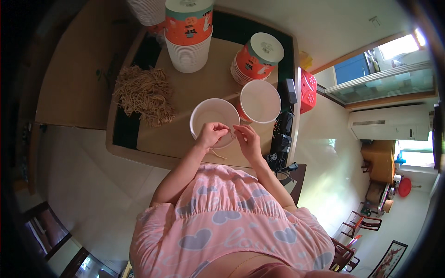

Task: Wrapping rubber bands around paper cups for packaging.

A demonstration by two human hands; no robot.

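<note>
Clearly, in the head view, two bare hands are seen above the near side of one tabletop (126, 134), which is covered in dark green with a brown sheet (150, 141) laid over its middle. One thin strand (232, 134) is gripped between them: it is pinched by the closed fingers (223, 129) of the left hand (211, 135) and by the closed thumb and fingertips of the right hand (249, 140). It is held over the mouth of the near bucket (208, 111), toward that rim's right side. The strand is tan, slim and string-like, with its finer detail too small to be made out. One pale loose end (219, 155) is seen below the left wrist; whether it belongs to the same piece cannot be told. Two white-lined buckets are stood mouth up, the second bucket (260, 102) being set just beside the first, to the right and farther off. Three stacks of buckets can be counted: one tall stack (189, 32), one shorter stack (258, 58), both upside down with orange and green printed walls, and one white stack (147, 10) cut off at the top. One tangled tan bundle (143, 95) is laid at the left. At least four dark blocks (290, 91) are lined along the right edge, and one red container (308, 90) is seen beyond it.
</note>
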